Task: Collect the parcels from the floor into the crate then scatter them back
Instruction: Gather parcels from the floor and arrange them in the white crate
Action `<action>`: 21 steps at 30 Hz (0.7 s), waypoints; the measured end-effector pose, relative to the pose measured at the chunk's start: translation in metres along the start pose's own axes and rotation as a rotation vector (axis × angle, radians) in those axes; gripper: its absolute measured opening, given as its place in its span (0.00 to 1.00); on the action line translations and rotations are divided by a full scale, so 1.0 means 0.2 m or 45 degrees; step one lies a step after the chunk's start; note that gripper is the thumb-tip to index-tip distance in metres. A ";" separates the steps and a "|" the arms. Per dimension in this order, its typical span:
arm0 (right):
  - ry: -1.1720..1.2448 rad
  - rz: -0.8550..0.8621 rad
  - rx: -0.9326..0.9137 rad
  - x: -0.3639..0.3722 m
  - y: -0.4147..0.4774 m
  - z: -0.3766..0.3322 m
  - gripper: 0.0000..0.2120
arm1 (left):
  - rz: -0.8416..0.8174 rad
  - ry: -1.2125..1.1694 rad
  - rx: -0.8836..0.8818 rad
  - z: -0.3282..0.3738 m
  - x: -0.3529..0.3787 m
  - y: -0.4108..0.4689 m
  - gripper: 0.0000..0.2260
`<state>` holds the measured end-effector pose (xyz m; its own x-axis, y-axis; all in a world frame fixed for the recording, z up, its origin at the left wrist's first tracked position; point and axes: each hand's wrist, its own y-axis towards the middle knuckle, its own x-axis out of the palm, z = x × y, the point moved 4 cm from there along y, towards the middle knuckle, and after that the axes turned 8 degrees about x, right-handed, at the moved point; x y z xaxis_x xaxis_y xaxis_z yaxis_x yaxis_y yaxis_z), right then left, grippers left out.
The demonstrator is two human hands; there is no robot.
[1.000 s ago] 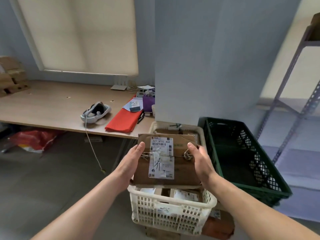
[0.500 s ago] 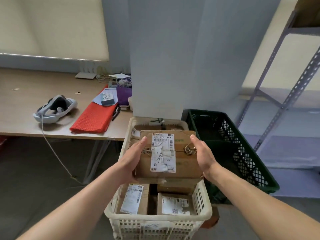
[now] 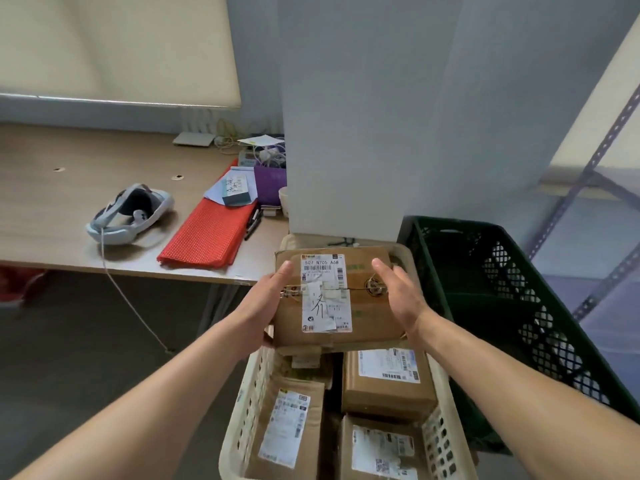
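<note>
One brown cardboard parcel, white-labelled and string-tied, is hanging just above the far end of the cream perforated plastic crate. Your left hand is gripping its edge; your right hand is pressing flat opposite. It is looking stiff and light, so keep to opposite edges. Compared with a second ago, it is sitting lower, nearer the crate.
</note>
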<state>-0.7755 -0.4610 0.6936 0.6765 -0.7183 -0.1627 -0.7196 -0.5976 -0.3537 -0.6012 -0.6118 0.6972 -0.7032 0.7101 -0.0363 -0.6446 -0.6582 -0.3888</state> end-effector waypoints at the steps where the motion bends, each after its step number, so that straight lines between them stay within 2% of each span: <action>1: 0.009 -0.008 -0.012 0.02 0.05 -0.02 0.49 | 0.037 -0.005 0.023 0.03 -0.02 0.03 0.25; 3: 0.031 -0.025 -0.039 0.05 0.14 -0.05 0.49 | 0.091 -0.004 0.068 0.09 -0.04 0.08 0.24; 6: 0.058 -0.057 -0.034 0.07 0.30 -0.08 0.62 | 0.151 -0.052 0.119 0.16 -0.04 0.15 0.22; 9: 0.043 -0.121 -0.044 0.04 0.46 -0.10 0.64 | 0.182 -0.091 0.106 0.20 0.00 0.21 0.20; 11: 0.021 -0.158 -0.048 0.03 0.50 -0.16 0.61 | 0.201 -0.104 0.081 0.21 0.02 0.25 0.18; 14: -0.008 -0.216 -0.070 0.03 0.57 -0.21 0.51 | 0.241 -0.137 0.028 0.20 0.03 0.28 0.15; 18: -0.072 -0.264 -0.050 0.07 0.61 -0.21 0.47 | 0.297 -0.156 -0.012 0.17 0.04 0.31 0.17; 20: -0.103 -0.279 -0.015 0.09 0.61 -0.18 0.40 | 0.344 -0.088 -0.040 0.13 0.03 0.31 0.18; 21: -0.128 -0.269 0.006 0.09 0.60 -0.16 0.41 | 0.362 -0.069 -0.062 0.11 0.02 0.31 0.19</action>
<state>-0.8546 -0.5571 0.6780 0.8242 -0.5385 -0.1755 -0.5600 -0.7290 -0.3936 -0.6509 -0.6555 0.6925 -0.8693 0.4836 -0.1018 -0.4051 -0.8153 -0.4138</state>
